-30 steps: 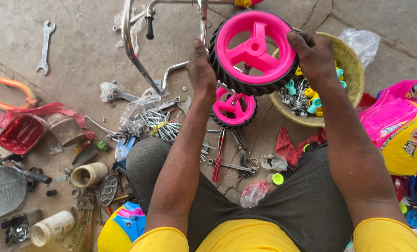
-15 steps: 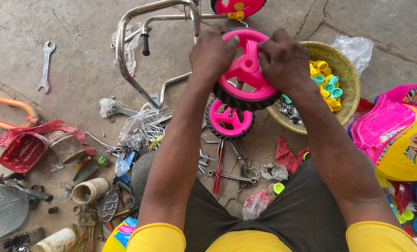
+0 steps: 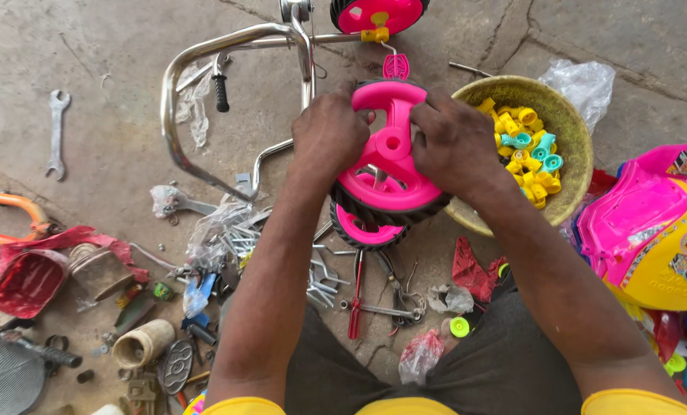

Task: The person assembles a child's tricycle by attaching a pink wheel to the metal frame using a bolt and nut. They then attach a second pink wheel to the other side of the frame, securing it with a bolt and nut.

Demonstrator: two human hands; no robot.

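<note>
Head view: left hand (image 3: 329, 137) clamped on the left rim of the pink wheel (image 3: 389, 154), fingers (image 3: 362, 117) curled tight over the black tyre edge; right hand (image 3: 455, 142) gripped on the right rim, fingers (image 3: 424, 115) bent and pressed against the pink spokes near the hub. Wheel held tilted above the floor (image 3: 90, 46), just in front of a second pink wheel (image 3: 362, 229), beside the bowl (image 3: 570, 115) of yellow and teal caps, below the chrome tricycle frame (image 3: 205, 50).
</note>
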